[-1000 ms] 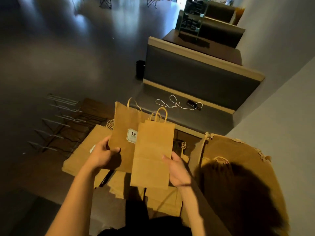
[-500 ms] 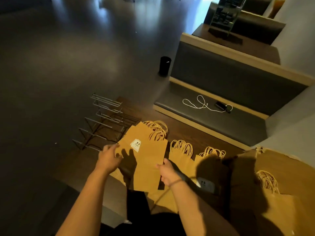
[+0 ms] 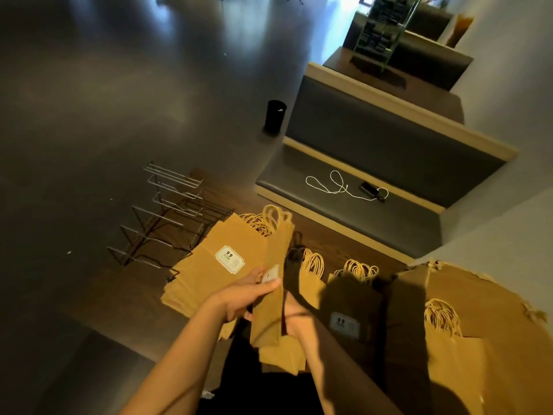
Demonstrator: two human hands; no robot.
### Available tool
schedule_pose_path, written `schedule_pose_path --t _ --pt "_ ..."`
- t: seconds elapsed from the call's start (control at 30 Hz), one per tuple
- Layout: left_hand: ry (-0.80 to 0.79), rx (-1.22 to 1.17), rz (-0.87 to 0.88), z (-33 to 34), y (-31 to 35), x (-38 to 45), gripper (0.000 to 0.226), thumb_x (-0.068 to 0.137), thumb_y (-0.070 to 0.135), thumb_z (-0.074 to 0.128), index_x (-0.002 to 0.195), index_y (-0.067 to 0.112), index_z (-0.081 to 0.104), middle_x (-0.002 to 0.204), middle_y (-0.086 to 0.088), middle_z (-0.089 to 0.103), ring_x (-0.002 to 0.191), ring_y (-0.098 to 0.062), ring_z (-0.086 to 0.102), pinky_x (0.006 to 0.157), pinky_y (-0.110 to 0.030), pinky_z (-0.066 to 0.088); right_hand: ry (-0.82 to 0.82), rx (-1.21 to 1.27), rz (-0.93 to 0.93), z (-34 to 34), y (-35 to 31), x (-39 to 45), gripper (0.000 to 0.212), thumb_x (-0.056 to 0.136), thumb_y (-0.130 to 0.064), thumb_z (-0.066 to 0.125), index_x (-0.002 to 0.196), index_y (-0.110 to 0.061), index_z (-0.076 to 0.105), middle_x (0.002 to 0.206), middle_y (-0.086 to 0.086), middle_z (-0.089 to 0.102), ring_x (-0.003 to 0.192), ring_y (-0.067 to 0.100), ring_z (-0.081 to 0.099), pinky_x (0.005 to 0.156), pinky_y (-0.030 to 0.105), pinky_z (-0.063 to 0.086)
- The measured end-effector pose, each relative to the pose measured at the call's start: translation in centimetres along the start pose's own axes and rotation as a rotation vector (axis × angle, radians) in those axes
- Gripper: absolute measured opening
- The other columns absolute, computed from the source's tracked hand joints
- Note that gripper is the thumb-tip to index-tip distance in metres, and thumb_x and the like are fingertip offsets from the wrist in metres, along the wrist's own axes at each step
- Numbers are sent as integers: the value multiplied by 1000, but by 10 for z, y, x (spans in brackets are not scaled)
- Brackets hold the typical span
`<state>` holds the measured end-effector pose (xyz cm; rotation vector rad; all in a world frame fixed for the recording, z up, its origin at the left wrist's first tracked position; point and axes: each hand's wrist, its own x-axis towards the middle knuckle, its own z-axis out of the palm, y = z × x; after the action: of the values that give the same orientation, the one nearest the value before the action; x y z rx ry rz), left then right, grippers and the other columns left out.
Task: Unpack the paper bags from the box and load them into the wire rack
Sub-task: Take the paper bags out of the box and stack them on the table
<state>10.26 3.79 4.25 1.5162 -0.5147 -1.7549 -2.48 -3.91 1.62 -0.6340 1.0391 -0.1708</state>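
The paper bag (image 3: 270,298) that both hands held flat a moment ago is now turned edge-on between the left hand (image 3: 245,298) and right hand (image 3: 296,317).

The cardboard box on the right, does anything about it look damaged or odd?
Yes. The cardboard box has a ragged, torn top edge at the right of the head view, as if ripped open rather than cut. More paper bags show inside by their twisted handles. Its near side is in shadow.

— We find the room dim, with cool glare on the floor (image 3: 149,55) at top.
— Warm light hits the bags (image 3: 209,265); we see hard shadows, soft focus, bowed edges.
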Motion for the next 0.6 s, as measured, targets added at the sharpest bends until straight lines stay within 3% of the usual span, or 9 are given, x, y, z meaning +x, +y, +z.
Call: schedule_pose_path --t 0.1,0.13,0.2,0.27,0.33,0.4,0.47,0.53,0.6 --pt "267 4 63 8 -4 18 102 52 49 94 138 24 46 118 -9 63 106 -24 66 94 -42 56 61 230 -55 -21 -13 1 47 98 -36 64 116 7 70 98 22 72 86 35 72 61 39 62" --pt "310 -21 82 8 -6 20 93 57 38 95 134 18 48 112 -8 63 101 -24 66 92 -37 56 79 299 -49 -34 -16 -1 50 102 -40 54 113 6 72 102 24 73 90 36 73 66 42 62" --pt "358 -13 109 9 -11 24 66 75 12 89 129 18 51 101 -8 62 94 -25 63 84 -32 55 134 252 -14 -57 -23 -18 59 106 -49 36 130 -2 63 125 25 67 114 40 65 94 51 55" --pt "412 50 132 10 -18 28 55 79 4 85 123 19 55 100 -12 66 96 -34 65 90 -40 55 133 170 1 -77 -23 -37 58 102 -54 46 137 -10 54 136 19 60 127 40 56 107 57 43" --pt "419 36 174 15 -23 28 45 81 -1 81 118 15 60 105 -13 74 100 -35 69 93 -46 56 137 27 -79 -89 -17 -50 52 95 -27 67 141 -11 49 138 15 57 124 36 57 102 54 48" --pt "458 51 222 22 -31 32 38 84 -1 77 115 18 65 109 -4 74 103 -23 69 96 -42 55 207 -146 -188 -92 -10 -56 30 96 -2 63 123 -15 58 128 12 61 103 23 64 82 38 57" --pt "532 74 267 25 -37 36 37 85 1 76 108 29 65 111 2 73 109 -18 67 103 -43 51 309 -203 -236 -97 -4 -55 26 99 1 58 106 -24 59 115 3 65 92 13 62 81 34 57" --pt "588 119 260 24 -43 43 36 87 4 75 105 33 63 113 3 72 114 -21 65 105 -43 49 363 -159 -194 -107 -1 -50 28 101 -2 55 122 -21 58 122 3 62 103 16 60 99 43 53" --pt "549 187 179 19 -53 57 28 90 11 73 110 26 59 117 -2 70 116 -26 63 105 -45 49 370 -236 -118 -121 6 -39 41 103 -8 51 142 -21 47 139 6 55 117 21 57 96 40 54"
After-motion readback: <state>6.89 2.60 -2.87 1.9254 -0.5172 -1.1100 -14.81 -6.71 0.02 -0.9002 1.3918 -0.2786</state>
